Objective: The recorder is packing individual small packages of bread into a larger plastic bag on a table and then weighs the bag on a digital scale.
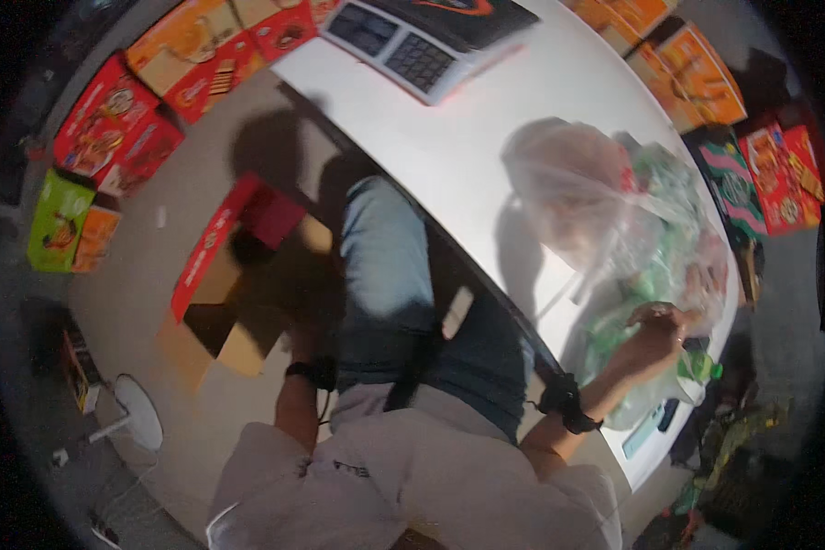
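Note:
My right hand (660,333) is over the white table's right part, fingers bent, against a heap of clear and green plastic bags (667,227). Whether it grips the plastic cannot be made out. Beside its wrist lies a bottle with a green cap (700,366). A translucent bag with reddish contents (570,179) stands on the table just beyond. My left hand (304,340) hangs low in deep shadow beside my leg; its fingers are unclear. Nearest to it on the floor is an open cardboard box (206,275) with a red printed side and spread flaps.
The white table (454,158) runs diagonally, its dark edge close to my legs. On it sits a laptop (402,51), partly under a dark item. Printed red and orange cartons (199,62) line the floor at upper left. A white round-based stand (137,412) is at lower left.

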Demonstrator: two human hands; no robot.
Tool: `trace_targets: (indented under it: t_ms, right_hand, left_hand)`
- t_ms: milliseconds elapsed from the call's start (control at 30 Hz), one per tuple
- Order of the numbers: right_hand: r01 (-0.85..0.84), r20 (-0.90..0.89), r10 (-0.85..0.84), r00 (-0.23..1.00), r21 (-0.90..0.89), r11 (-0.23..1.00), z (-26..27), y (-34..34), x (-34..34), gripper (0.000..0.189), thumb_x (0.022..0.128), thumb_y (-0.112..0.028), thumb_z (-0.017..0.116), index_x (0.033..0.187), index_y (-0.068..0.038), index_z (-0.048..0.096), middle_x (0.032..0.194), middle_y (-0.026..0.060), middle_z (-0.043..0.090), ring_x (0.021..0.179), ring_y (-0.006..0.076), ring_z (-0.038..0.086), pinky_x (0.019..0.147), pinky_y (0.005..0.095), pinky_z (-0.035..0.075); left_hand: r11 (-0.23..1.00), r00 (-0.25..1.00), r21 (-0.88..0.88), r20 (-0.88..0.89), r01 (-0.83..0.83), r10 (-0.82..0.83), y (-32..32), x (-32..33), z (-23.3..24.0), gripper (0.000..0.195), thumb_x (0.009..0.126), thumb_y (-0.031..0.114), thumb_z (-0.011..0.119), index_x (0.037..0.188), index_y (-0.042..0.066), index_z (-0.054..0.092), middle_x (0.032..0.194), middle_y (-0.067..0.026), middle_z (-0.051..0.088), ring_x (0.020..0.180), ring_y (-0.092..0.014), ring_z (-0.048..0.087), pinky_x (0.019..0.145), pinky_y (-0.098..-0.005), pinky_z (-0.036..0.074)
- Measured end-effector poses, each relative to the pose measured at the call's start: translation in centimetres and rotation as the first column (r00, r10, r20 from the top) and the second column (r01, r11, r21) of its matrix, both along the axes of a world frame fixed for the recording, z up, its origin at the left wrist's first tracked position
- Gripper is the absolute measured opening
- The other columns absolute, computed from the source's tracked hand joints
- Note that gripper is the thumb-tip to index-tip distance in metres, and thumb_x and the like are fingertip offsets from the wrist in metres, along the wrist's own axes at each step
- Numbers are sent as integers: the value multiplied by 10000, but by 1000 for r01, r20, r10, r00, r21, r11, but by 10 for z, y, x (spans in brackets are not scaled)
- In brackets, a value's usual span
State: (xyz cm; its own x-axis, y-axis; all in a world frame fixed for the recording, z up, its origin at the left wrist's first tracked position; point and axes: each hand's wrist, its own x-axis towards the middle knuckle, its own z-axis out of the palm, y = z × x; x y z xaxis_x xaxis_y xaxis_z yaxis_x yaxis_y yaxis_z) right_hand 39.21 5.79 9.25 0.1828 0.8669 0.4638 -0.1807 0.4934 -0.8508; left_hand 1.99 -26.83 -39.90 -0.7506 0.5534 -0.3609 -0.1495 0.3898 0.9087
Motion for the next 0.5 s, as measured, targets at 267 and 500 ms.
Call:
trace_targets:
  t_ms: [267,500]
  right_hand:
    - [-201,111,215,970,-128,971,-6,-7,-71,316,853,-290,396,797,6,490,658,98,487,471,165,447,393,244,360]
    - [-383,271,412,870,-155,911,4,-26,-127,276,856,-202,415,815,53,511,722,101,492,502,168,491,399,251,395]
  left_hand:
    - [909,922,199,-53,-367,384,-40,-21,56,576,781,168,575,1256,-32,316,1146,-208,475,1012,-271,483,848,-346,415]
    - [775,758,73,-166,-628,631,-116,-12,119,473,790,226,554,1175,-22,436,1063,-168,538,905,-255,537,769,-348,455]
